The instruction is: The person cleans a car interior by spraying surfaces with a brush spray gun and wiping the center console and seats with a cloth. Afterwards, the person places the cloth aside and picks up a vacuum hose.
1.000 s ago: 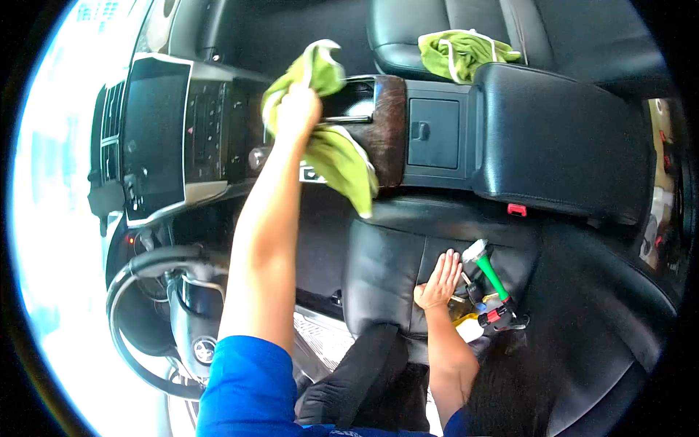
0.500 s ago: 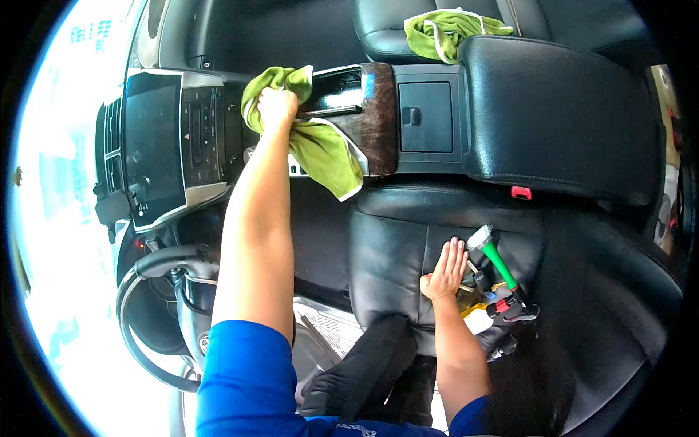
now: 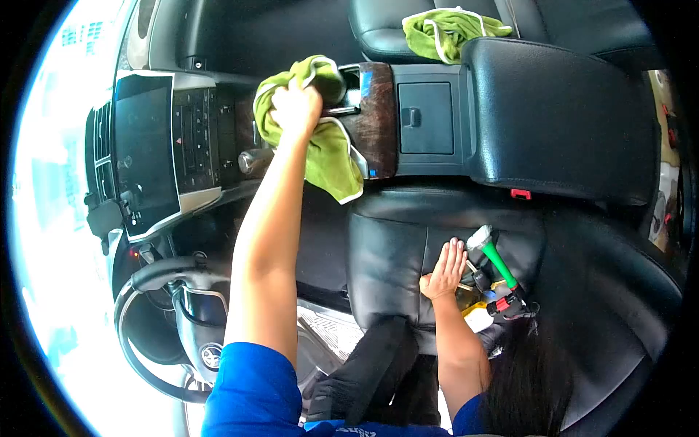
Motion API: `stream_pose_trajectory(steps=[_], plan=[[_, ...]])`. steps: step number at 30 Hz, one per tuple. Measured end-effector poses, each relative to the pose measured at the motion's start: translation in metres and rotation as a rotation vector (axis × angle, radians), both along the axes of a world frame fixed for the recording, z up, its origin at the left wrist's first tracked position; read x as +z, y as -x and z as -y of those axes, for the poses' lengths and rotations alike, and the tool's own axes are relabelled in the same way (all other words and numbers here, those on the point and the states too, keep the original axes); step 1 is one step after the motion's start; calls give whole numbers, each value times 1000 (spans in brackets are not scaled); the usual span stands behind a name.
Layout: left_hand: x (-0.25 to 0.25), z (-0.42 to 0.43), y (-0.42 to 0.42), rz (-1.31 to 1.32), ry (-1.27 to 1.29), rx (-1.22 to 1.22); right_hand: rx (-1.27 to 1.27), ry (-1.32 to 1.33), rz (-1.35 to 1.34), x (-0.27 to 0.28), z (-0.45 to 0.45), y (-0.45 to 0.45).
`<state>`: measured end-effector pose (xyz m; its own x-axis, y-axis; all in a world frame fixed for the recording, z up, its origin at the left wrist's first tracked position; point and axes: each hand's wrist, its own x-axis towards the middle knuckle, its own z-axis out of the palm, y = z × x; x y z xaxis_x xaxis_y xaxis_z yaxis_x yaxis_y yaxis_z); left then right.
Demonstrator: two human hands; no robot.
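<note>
My left hand is closed on a green cloth with white edging, bunched over the front of the centre console. One end of the cloth hangs toward the driver's seat, beside the console's open compartment. Flat on the black leather seat lies my right hand, fingers stretched out and thumb apart. Just right of it are a green-handled brush with pale bristles, a key and a bottle with a red and black top.
A second green cloth lies crumpled on the far seat. The padded armrest stands behind the console. At the left are the steering wheel, the gear knob and the dashboard screen.
My left hand has moved slightly right along the console, bunching the cloth over part of the open compartment. The gear knob shows more than before. My right hand stays on the seat.
</note>
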<state>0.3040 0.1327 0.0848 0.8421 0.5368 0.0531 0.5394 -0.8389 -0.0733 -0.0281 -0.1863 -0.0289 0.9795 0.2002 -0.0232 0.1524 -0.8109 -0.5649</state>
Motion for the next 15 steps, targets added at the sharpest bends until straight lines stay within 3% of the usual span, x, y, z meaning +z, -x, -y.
stream_pose_trajectory(steps=[4,8,9,12,15], plan=[[15,70,-8,-123,318,-191,-3,14,34,1,-1,-1],[34,42,-7,-260,479,-236,-3,-1,67,3,-3,-4],[39,30,-6,-302,272,-265,-3,10,57,4,-1,-2],[34,-27,-2,-63,170,-156,-7,-1,28,3,0,0],[37,-6,-3,-257,-159,-117,-10,-6,20,3,-1,-1]])
